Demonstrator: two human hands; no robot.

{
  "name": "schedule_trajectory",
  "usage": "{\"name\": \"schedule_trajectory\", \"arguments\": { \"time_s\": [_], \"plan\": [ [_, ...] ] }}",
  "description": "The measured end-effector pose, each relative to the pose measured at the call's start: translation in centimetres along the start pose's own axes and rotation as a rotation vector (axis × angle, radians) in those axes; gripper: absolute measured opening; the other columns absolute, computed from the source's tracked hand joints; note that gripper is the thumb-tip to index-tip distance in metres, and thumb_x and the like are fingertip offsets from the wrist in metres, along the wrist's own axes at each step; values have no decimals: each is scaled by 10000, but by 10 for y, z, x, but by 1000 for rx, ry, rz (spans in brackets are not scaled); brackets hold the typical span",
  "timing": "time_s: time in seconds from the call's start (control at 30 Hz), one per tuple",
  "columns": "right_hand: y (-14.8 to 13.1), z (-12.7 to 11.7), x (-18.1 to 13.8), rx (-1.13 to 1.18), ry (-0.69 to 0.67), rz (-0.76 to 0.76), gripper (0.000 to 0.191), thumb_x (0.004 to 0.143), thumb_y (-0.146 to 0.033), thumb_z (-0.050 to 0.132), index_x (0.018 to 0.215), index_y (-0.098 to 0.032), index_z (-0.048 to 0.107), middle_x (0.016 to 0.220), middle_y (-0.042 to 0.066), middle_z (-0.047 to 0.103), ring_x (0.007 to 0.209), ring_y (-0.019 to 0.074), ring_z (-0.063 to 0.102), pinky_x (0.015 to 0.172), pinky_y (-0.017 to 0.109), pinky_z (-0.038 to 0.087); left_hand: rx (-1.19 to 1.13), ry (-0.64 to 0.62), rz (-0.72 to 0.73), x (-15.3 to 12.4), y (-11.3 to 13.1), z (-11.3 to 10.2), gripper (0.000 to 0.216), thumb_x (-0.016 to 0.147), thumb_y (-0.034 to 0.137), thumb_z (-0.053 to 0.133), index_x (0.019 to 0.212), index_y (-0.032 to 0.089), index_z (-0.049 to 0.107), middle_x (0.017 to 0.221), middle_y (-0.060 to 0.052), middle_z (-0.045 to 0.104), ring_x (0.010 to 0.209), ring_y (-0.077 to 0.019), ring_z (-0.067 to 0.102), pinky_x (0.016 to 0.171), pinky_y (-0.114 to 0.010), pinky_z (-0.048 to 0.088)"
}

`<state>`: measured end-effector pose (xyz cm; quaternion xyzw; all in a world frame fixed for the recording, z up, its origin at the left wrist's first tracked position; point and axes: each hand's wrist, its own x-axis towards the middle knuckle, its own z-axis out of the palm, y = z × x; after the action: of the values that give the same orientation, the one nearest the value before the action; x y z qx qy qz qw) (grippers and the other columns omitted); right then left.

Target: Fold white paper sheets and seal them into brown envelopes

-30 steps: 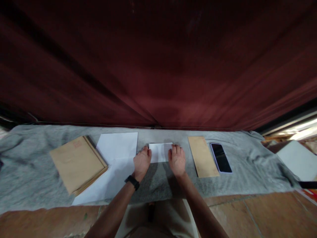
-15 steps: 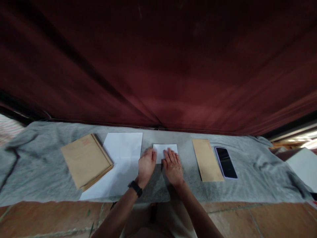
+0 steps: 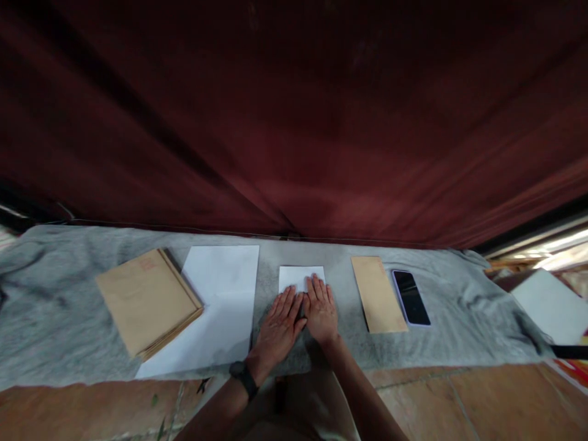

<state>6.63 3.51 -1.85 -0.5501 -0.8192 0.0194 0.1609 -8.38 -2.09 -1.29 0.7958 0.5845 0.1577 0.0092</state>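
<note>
A small folded white paper point(image 3: 294, 275) lies flat in front of me, its lower part covered by my hands. My left hand point(image 3: 279, 327) rests palm down on its lower left, fingers stretched out. Beside it my right hand point(image 3: 320, 312) lies flat on the lower right of the paper, its fingers pointing away from me. The two thumbs are close together. To the left are larger white sheets point(image 3: 225, 306), partly under a stack of brown envelopes point(image 3: 149, 300). On the right lies a single brown envelope point(image 3: 379, 297).
A phone point(image 3: 411, 298) with a dark screen lies right of the single envelope. Grey cloth point(image 3: 459, 312) covers the long narrow surface. A dark red curtain-like sheet point(image 3: 294, 122) rises behind it. A white panel point(image 3: 554, 306) stands at the far right, and tiles point(image 3: 427, 398) show below.
My left hand has moved from the paper's left edge to its lower part and flattened beside the right hand. My right hand stays on the paper. The view has shifted slightly.
</note>
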Motion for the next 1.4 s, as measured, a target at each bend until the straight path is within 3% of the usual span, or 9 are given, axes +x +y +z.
{"name": "schedule_trajectory", "arguments": {
  "time_s": [0.23, 0.33, 0.4, 0.53, 0.63, 0.97, 1.23, 1.4],
  "plan": [
    [30, -10, -4, -66, 44, 157, 525, 1063, -237, 297, 1566, -117, 387, 1610, 184, 383, 1503, 302, 345, 1203, 536, 288, 15, -14, 7, 1, 1, -2, 623, 1003, 441, 499, 1547, 150, 412, 1640, -166, 347, 1535, -302, 294, 1224, -486, 335],
    [31, -14, 0, -51, 87, 206, 530, 1051, -209, 296, 1557, -81, 391, 1613, 202, 366, 1512, 314, 324, 1205, 561, 282, 4, -13, 8, 3, 1, -3, 597, 1008, 422, 477, 1533, 141, 432, 1632, -169, 362, 1530, -304, 305, 1223, -493, 337],
    [19, -14, 7, 1, 94, 159, 527, 1050, -209, 302, 1552, -84, 402, 1622, 183, 361, 1524, 299, 305, 1215, 539, 286, -1, -15, 6, 3, 1, -3, 581, 1011, 400, 458, 1524, 128, 442, 1625, -176, 372, 1526, -306, 315, 1226, -498, 334],
    [-14, -7, 24, 131, 12, -100, 466, 1069, -307, 370, 1504, -197, 497, 1623, 84, 396, 1510, 223, 346, 1219, 437, 327, -8, -48, 25, 4, 0, 0, 545, 982, 293, 467, 1487, 91, 485, 1561, -197, 467, 1493, -309, 381, 1225, -493, 344],
    [-19, -3, 33, 141, -37, -202, 454, 1077, -360, 399, 1494, -216, 508, 1608, 64, 424, 1493, 198, 376, 1242, 416, 292, 14, -60, 31, 4, -2, 3, 534, 966, 261, 459, 1447, 38, 516, 1507, -231, 519, 1459, -321, 435, 1214, -506, 361],
    [38, -2, 23, 56, 1, -52, 518, 1079, -365, 380, 1566, -187, 397, 1607, 110, 409, 1508, 246, 355, 1241, 478, 265, -17, 27, 7, 5, -2, 4, 584, 1019, 344, 387, 1535, 71, 411, 1600, -174, 415, 1523, -278, 327, 1237, -464, 318],
    [43, 8, 17, 37, 66, -64, 523, 1075, -373, 386, 1558, -174, 413, 1602, 110, 418, 1475, 272, 403, 1232, 488, 258, -7, -2, -175, 49, -23, 9, 600, 1027, 326, 359, 1531, 0, 378, 1616, -215, 367, 1541, -303, 275, 1257, -482, 255],
    [45, 9, 18, 41, 64, -72, 529, 1073, -374, 387, 1561, -173, 407, 1602, 116, 419, 1469, 279, 408, 1224, 492, 265, -44, 14, -222, 51, -33, 7, 591, 1030, 327, 350, 1525, 7, 398, 1608, -213, 385, 1529, -300, 310, 1259, -479, 239]
  ]
}}
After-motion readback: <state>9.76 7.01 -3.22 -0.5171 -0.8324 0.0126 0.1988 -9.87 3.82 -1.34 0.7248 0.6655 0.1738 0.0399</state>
